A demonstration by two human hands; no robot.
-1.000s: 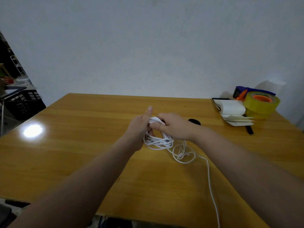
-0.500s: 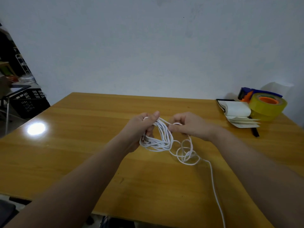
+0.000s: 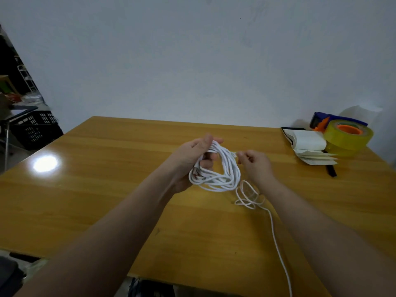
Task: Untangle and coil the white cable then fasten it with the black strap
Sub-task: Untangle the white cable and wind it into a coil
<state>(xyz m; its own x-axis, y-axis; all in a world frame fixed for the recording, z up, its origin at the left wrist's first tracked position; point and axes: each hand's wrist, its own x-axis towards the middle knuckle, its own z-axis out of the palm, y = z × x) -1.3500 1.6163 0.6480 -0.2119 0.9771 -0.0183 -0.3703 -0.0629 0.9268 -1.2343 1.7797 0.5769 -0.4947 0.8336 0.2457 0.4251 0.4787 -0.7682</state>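
A white cable (image 3: 222,174) hangs as a bundle of several loops above the middle of the wooden table (image 3: 107,189). My left hand (image 3: 192,155) grips the top left of the bundle, thumb over the strands. My right hand (image 3: 255,163) pinches a strand at the bundle's right side with curled fingers. Below it a smaller tangle of loops lies on the table, and a loose tail (image 3: 278,249) runs off the near edge. A black strip (image 3: 331,170), possibly the strap, lies by the notebook.
At the back right stand an open notebook (image 3: 308,144) and a yellow tape roll (image 3: 347,138) with a blue and orange dispenser behind it. A white wall rises behind the table. Dark crates (image 3: 34,129) sit off the table's left.
The hands have moved apart and lifted the bundle, so its loops hang wider. The right hand has shifted to the right with a strand. The camera has tilted up a little.
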